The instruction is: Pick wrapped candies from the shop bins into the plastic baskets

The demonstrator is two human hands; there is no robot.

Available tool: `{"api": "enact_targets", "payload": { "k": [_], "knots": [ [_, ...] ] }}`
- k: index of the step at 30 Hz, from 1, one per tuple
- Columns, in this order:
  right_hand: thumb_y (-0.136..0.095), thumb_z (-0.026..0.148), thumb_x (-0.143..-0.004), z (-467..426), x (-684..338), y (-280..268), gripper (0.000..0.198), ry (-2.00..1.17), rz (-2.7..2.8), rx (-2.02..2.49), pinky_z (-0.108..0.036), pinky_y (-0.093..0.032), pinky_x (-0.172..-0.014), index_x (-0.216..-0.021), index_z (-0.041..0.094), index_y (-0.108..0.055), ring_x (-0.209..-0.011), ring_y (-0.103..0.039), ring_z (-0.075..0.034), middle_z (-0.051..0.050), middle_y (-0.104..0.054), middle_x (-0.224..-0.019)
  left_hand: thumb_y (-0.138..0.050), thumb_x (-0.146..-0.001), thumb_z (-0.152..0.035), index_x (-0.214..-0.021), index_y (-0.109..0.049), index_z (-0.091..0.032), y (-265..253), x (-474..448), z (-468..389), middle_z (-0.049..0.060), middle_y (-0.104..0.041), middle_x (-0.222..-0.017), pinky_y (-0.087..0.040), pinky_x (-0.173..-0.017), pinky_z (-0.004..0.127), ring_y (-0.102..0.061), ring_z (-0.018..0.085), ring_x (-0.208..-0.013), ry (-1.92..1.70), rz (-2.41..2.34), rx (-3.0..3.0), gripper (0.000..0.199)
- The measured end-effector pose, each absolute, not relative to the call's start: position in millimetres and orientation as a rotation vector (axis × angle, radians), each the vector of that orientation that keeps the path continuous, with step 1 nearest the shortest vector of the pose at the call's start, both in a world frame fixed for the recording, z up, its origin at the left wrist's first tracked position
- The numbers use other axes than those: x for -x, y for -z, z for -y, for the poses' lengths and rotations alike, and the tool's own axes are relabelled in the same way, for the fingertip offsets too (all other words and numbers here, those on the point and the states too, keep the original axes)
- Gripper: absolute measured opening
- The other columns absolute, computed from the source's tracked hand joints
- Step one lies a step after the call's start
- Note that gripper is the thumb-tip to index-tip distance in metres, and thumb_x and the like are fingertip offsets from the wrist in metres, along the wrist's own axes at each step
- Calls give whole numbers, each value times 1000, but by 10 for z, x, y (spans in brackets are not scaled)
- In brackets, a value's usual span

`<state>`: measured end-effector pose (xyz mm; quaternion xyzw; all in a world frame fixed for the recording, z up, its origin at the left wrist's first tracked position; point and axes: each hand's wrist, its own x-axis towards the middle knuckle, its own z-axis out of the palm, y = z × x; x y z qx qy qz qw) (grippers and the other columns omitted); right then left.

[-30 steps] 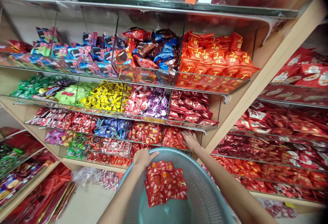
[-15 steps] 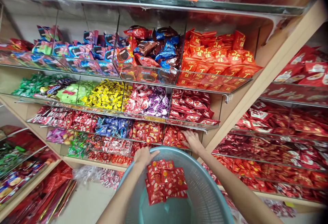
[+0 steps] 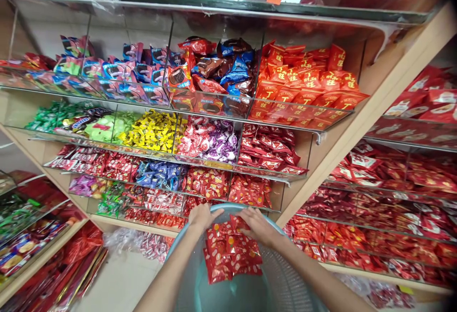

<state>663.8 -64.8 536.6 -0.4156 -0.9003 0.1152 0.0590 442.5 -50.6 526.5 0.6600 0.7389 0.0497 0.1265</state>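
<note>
My left hand point(image 3: 202, 218) is closed over the far rim of a blue-green plastic basket point(image 3: 185, 255), its thumb pointing right along the edge. Inside the basket lies a small heap of red candy packets point(image 3: 232, 259) with round printed spots. My right hand point(image 3: 257, 226) is over the basket, just inside its far rim, with a red candy packet point(image 3: 236, 222) in its fingers. That packet hangs at the top of the heap; whether it touches the others I cannot tell. Beyond the rim, similar red packets point(image 3: 250, 190) fill a shelf compartment.
Clear-fronted shelves hold yellow-wrapped candies point(image 3: 153, 131), purple-wrapped candies point(image 3: 222, 143) and orange-red snack bags point(image 3: 307, 83). A slanting wooden upright point(image 3: 342, 126) divides this rack from another at right. Plastic bags point(image 3: 121, 239) lie on the floor at left.
My right hand has come from the red packets' shelf compartment back over the basket, bringing a red candy packet. My left hand stays on the rim. The view has shifted slightly.
</note>
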Motion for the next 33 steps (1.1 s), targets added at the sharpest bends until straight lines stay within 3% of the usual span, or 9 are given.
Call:
{"api": "enact_targets", "payload": {
  "k": [11, 19, 25, 33],
  "knots": [
    [-53, 26, -80, 670, -6655, -5209, 42, -515, 2696, 1323, -37, -33, -97, -121, 21, -47, -114, -44, -23, -7, -52, -121, -21, -66, -79, -90, -66, -15, -5307, -4425, 520, 17, -67, -91, -46, -77, 41, -61, 32, -91, -130, -2145, -1917, 82],
    [-46, 45, -84, 620, -6687, -5308, 41, -422, 2559, 1216, -33, -39, -92, -116, 19, -50, -106, -50, -21, -8, -55, -115, -21, -64, -80, -90, -66, -13, -5290, -4415, 516, 18, -67, -90, -47, -77, 41, -61, 33, -89, -129, -2147, -1932, 85],
    [-36, 29, -89, 202, -6841, -5354, 29, -316, 2358, 1342, -30, -40, -89, -113, 20, -51, -102, -52, -17, -7, -57, -109, -23, -66, -78, -89, -66, -14, -5271, -4415, 507, 16, -68, -90, -47, -77, 42, -61, 32, -89, -133, -2151, -1926, 81],
    [-54, 16, -74, -384, -6902, -5162, 49, -304, 2561, 1465, -33, -31, -97, -123, 13, -45, -115, -43, -23, -13, -49, -123, -19, -70, -76, -90, -67, -13, -5274, -4421, 520, 17, -67, -91, -46, -78, 43, -61, 33, -91, -147, -2160, -1930, 81]
  ]
}}
